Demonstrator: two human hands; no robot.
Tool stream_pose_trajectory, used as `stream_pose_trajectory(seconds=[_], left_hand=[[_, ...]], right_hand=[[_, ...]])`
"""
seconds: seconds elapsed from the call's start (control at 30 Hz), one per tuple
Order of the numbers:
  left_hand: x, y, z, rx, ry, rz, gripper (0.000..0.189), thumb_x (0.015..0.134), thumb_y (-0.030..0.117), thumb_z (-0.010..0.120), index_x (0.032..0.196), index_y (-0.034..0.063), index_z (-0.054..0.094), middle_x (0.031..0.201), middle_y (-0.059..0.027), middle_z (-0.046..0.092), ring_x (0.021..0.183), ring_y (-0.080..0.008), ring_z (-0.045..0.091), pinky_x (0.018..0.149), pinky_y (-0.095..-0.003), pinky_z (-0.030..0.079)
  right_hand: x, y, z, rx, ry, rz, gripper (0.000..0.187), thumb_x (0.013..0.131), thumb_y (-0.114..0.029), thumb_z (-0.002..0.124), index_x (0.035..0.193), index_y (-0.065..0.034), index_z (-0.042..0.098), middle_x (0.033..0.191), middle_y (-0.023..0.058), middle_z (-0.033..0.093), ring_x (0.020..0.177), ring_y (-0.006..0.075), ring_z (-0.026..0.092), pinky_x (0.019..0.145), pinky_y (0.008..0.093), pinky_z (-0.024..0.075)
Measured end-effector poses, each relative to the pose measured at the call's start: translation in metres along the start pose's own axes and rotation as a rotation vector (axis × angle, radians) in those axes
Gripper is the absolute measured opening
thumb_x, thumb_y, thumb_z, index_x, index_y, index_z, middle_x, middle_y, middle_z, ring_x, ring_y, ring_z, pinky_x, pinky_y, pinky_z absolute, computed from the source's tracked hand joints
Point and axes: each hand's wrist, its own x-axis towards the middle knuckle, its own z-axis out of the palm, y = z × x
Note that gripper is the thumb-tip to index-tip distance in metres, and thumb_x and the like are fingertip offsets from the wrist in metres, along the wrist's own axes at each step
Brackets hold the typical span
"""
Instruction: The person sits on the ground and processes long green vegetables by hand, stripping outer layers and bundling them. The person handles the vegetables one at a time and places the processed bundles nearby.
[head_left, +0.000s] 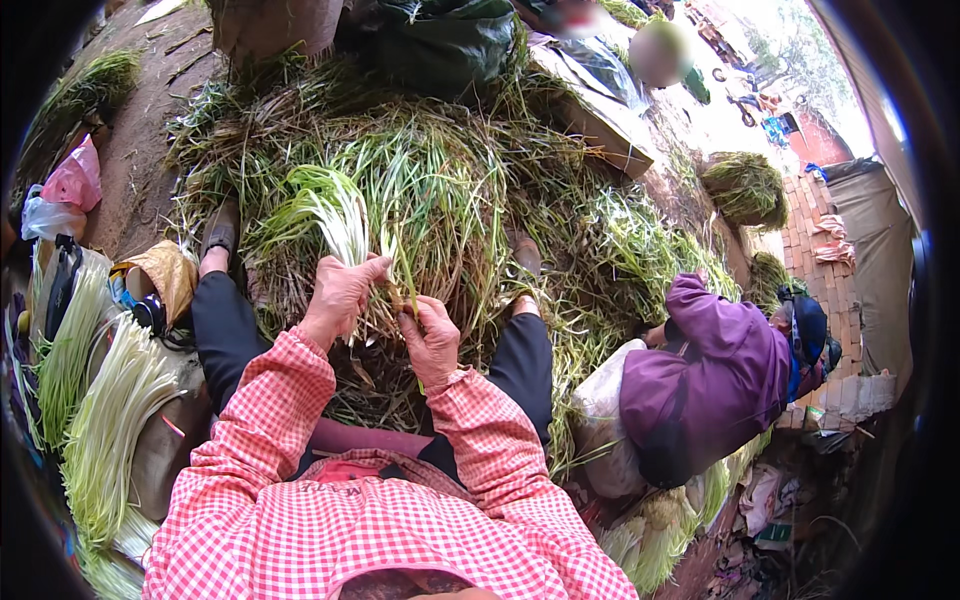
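Observation:
My left hand (341, 295) grips a bunch of pale-stemmed leafy greens (341, 214), white stems at the fist and green tips fanning up and left. Close beside it, my right hand (432, 337) pinches a thin yellow-green stalk (407, 276) between thumb and forefinger. Brownish outer leaves hang at the stalk's lower end, between the two hands. Beneath both hands spreads a large heap of long green stalks (442, 195), mixed with dry brown trimmings (367, 375) near my knees.
Bundles of cleaned pale stalks (112, 427) lie at my left, near a woven bag (166, 277) and a pink plastic bag (75, 176). On my right a person in a purple jacket (705, 375) sits bent over more greens (637, 240). A dark green sack (442, 45) stands ahead.

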Motion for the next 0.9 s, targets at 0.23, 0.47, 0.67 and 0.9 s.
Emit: stream_pose_trajectory(seconds=[0.23,0.47,0.67,0.9], left_hand=[[-0.002,-0.006,0.001,0.045,-0.127,-0.114,0.013,0.081,0.011,0.074,0.088,0.0032,0.067,0.062,0.0024,0.06,0.041,-0.0027,0.043,0.037,-0.0192,0.03],[-0.012,-0.009,0.006,0.085,-0.223,-0.12,0.018,0.08,0.011,0.075,0.091,0.0017,0.064,0.063,0.0015,0.059,0.041,-0.0038,0.045,0.037,-0.0183,0.034],[-0.013,0.001,0.001,0.03,-0.194,-0.057,0.015,0.08,0.009,0.075,0.09,0.0022,0.066,0.064,0.0008,0.062,0.041,-0.0025,0.046,0.037,-0.0174,0.033],[-0.017,-0.008,0.0,0.294,-0.271,0.18,0.013,0.083,0.015,0.074,0.084,0.0029,0.068,0.061,0.0057,0.056,0.046,-0.002,0.043,0.041,-0.0199,0.031]], right_hand=[[0.004,0.015,0.001,0.265,-0.039,0.434,0.042,0.095,-0.032,0.06,0.12,0.0019,0.057,0.109,0.0045,0.062,0.089,0.0111,0.058,0.079,0.0265,0.0477],[0.015,0.035,0.01,0.797,0.046,0.547,0.028,0.093,-0.023,0.063,0.109,-0.0008,0.064,0.093,0.0038,0.069,0.08,0.013,0.063,0.075,0.0273,0.0504],[0.017,0.039,0.001,-0.164,0.007,0.352,0.034,0.088,-0.025,0.068,0.109,0.0012,0.064,0.091,0.0088,0.068,0.085,0.0184,0.064,0.075,0.0302,0.05],[0.03,0.024,0.007,0.984,0.024,0.692,0.019,0.092,-0.018,0.064,0.103,-0.0034,0.065,0.086,0.0028,0.067,0.073,0.011,0.062,0.067,0.024,0.0499]])
